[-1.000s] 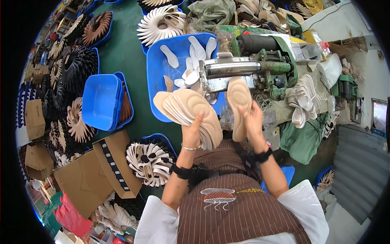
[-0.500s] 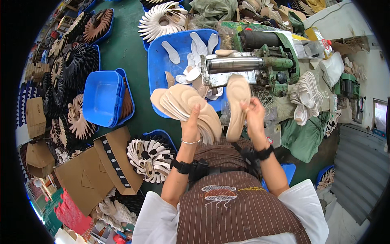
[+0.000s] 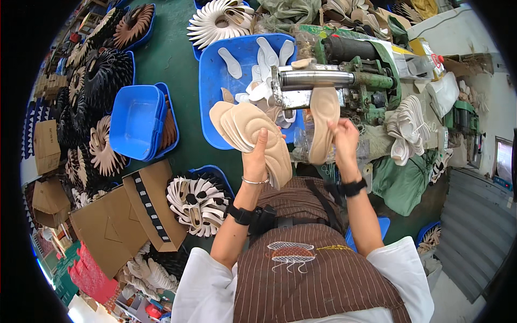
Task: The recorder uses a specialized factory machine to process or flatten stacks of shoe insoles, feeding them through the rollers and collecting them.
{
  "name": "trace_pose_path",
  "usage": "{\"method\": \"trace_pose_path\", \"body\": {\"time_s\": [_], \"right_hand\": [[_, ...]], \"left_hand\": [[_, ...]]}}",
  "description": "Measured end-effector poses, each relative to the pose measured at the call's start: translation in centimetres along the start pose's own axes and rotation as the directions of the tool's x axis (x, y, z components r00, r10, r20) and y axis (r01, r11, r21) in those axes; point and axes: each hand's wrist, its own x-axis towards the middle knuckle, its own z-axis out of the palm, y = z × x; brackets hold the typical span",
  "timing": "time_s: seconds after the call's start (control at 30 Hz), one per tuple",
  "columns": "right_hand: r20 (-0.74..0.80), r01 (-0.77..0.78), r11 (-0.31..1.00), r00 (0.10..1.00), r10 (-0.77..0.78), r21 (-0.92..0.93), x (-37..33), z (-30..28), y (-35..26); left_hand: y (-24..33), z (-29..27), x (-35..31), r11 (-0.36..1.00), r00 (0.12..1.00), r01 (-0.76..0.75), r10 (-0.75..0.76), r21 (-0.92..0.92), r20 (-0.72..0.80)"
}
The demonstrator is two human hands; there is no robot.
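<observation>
A fanned stack of beige insoles (image 3: 250,132) sits in my left hand (image 3: 255,159), thumb across the top one. My right hand (image 3: 345,144) pinches a single beige insole (image 3: 324,121) by its side edge, about midway along. This insole stands lengthwise, its wide end up against the lower side of the green roller machine (image 3: 355,81), just below the shiny metal roller (image 3: 315,78). Whether its tip goes in between the rollers I cannot tell. Left of the machine, a large blue tub (image 3: 209,81) holds loose white and beige insoles (image 3: 230,63).
Stacked blue tubs (image 3: 134,121) stand on the green floor at left, near bundles of black insoles (image 3: 110,72). Cardboard boxes (image 3: 156,204) and a tub of white insoles (image 3: 198,204) lie at lower left. A white insole bundle (image 3: 404,126) rests right of the machine.
My right hand has moved its insole up and slightly right, bringing the wide end to the roller machine. My left hand keeps the stack, now a little farther from that insole.
</observation>
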Motion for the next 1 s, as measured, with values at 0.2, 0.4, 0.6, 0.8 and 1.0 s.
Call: {"method": "trace_pose_path", "body": {"time_s": [0.2, 0.4, 0.6, 0.8, 1.0], "right_hand": [[0.464, 0.248, 0.959, 0.871, -0.158, -0.138, -5.2, 5.4, -0.4], [0.394, 0.181, 0.970, 0.889, -0.232, 0.162, -10.2, 5.7, -1.2], [0.167, 0.129, 0.955, 0.970, -0.177, 0.267, -4.5, 1.4, -0.8], [0.188, 0.160, 0.985, 0.968, -0.169, 0.062, -0.3, 3.2, -1.7], [0.392, 0.226, 0.971, 0.889, -0.237, 0.075, -9.2, 5.7, -1.4]], "left_hand": [[-1.8, 0.3, 0.0, 0.972, 0.968, -0.179, 0.202, 0.155, -0.149], [-2.3, -0.2, 0.1, 0.941, 0.935, -0.310, 0.328, 0.139, -0.135], [-0.4, -1.7, 0.8, 0.996, 0.985, 0.008, 0.007, -0.085, 0.173], [-1.7, 0.6, 0.2, 0.986, 0.983, -0.165, 0.167, 0.035, -0.079], [-2.0, 0.2, 0.3, 0.923, 0.920, -0.323, 0.358, 0.212, -0.158]]}}
